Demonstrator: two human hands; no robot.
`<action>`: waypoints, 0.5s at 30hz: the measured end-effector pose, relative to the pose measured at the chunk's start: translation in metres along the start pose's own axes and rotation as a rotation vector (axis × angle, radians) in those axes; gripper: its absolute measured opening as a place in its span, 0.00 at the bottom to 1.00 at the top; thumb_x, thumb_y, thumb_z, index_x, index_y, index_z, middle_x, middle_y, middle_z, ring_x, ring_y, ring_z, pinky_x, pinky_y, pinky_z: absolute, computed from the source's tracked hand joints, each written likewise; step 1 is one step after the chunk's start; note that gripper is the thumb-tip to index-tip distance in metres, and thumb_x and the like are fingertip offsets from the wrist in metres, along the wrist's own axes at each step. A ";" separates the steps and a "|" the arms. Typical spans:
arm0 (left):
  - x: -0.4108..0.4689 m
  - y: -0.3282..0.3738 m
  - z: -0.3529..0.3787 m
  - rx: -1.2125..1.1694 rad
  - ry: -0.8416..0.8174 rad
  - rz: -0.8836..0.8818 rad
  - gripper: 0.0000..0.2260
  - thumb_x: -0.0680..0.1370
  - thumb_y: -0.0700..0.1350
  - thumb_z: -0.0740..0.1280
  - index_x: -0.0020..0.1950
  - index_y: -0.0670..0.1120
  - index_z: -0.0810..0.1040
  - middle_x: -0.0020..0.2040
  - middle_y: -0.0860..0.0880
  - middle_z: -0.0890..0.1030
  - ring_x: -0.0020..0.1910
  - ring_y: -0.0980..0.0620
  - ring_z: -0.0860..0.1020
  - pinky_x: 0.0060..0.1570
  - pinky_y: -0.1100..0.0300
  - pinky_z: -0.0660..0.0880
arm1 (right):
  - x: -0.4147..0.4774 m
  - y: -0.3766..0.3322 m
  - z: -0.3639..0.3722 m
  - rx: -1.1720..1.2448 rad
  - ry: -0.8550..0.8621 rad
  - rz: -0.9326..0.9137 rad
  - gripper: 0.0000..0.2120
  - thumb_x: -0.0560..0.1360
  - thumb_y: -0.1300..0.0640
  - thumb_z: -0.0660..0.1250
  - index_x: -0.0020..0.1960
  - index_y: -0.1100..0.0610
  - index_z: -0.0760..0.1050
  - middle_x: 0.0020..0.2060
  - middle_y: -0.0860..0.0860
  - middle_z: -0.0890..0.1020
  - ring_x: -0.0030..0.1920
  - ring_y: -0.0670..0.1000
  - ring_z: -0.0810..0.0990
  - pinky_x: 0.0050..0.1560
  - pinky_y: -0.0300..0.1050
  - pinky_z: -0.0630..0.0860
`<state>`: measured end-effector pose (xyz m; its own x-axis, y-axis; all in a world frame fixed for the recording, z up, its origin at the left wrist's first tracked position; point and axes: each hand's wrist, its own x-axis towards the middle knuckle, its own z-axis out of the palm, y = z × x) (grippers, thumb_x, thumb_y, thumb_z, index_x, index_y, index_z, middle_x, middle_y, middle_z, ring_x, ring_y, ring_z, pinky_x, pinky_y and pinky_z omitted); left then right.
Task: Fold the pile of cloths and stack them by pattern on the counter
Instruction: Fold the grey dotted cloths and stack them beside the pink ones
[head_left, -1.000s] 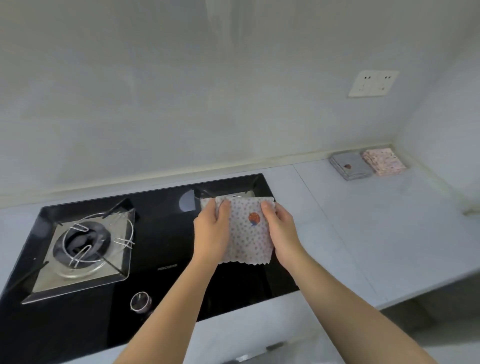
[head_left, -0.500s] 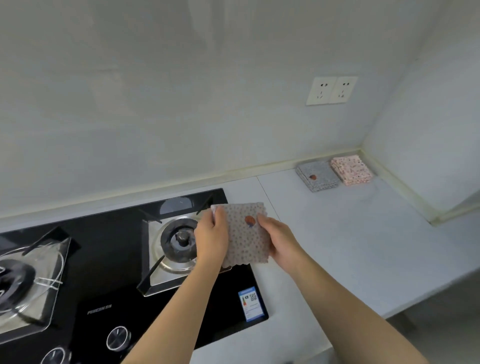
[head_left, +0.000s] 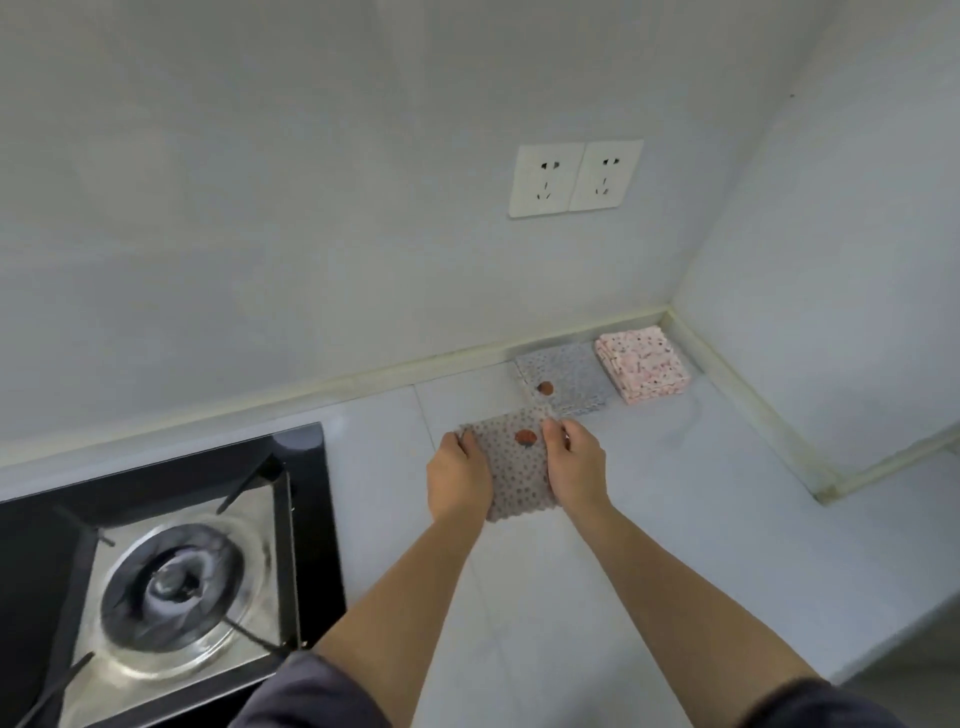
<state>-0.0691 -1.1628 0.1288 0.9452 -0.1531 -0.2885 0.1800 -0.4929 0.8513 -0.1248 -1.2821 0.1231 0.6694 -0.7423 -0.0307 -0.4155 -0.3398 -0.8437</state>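
A pale counter (head_left: 701, 519) runs into a corner at the right of the frame, under a plain grey wall (head_left: 260, 208) that carries a pair of sockets (head_left: 574, 176). A black gas hob (head_left: 156, 571) fills the lower left.

At the centre of the frame you hold a folded cloth (head_left: 514, 473), grey with small dark dots and one red-brown motif near its upper edge. Your left hand (head_left: 457, 480) grips its left edge and your right hand (head_left: 576, 462) grips its right edge. The hands are apart, with the cloth spanning the gap between them. Whether it hangs just above the counter or brushes it, I cannot tell.

Just beyond the cloth's upper right corner, toward the back wall, lies the grey dotted stack (head_left: 576, 374), which bears the same motif. The pink stack (head_left: 641, 364) sits against that stack's right side, in the corner.

By the look of it, this cloth is light, thin and limp. It will not keep its shape, and the folded layers are likely to slide or spring open if you let one side go early. Keep both side edges pinched through every layer. Lower it flat onto the matching grey stack and square the edges, then press down on top before you release. It is neither fragile nor slippery. The main risk is dragging the cloths already stacked out of line.
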 end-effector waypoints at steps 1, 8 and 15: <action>0.006 0.006 0.017 0.024 0.009 -0.006 0.16 0.84 0.49 0.52 0.54 0.41 0.73 0.52 0.42 0.78 0.45 0.47 0.73 0.43 0.57 0.68 | 0.017 0.009 -0.005 -0.031 -0.006 -0.006 0.17 0.81 0.53 0.61 0.37 0.60 0.68 0.31 0.51 0.73 0.34 0.50 0.71 0.32 0.38 0.64; 0.079 0.055 0.115 0.133 0.076 0.009 0.15 0.83 0.51 0.51 0.50 0.42 0.71 0.48 0.41 0.80 0.45 0.42 0.77 0.43 0.53 0.73 | 0.151 0.047 -0.026 -0.217 -0.018 -0.081 0.16 0.82 0.53 0.59 0.37 0.60 0.67 0.30 0.53 0.72 0.35 0.55 0.72 0.35 0.46 0.61; 0.137 0.070 0.156 0.299 0.114 0.010 0.17 0.83 0.53 0.51 0.52 0.42 0.72 0.49 0.40 0.80 0.49 0.38 0.78 0.42 0.53 0.70 | 0.219 0.059 -0.014 -0.397 -0.038 -0.103 0.15 0.83 0.50 0.54 0.44 0.58 0.70 0.36 0.56 0.76 0.41 0.59 0.77 0.37 0.47 0.65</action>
<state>0.0301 -1.3523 0.0807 0.9740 -0.0702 -0.2152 0.0985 -0.7242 0.6825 -0.0116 -1.4728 0.0738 0.7391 -0.6734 0.0176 -0.5453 -0.6135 -0.5712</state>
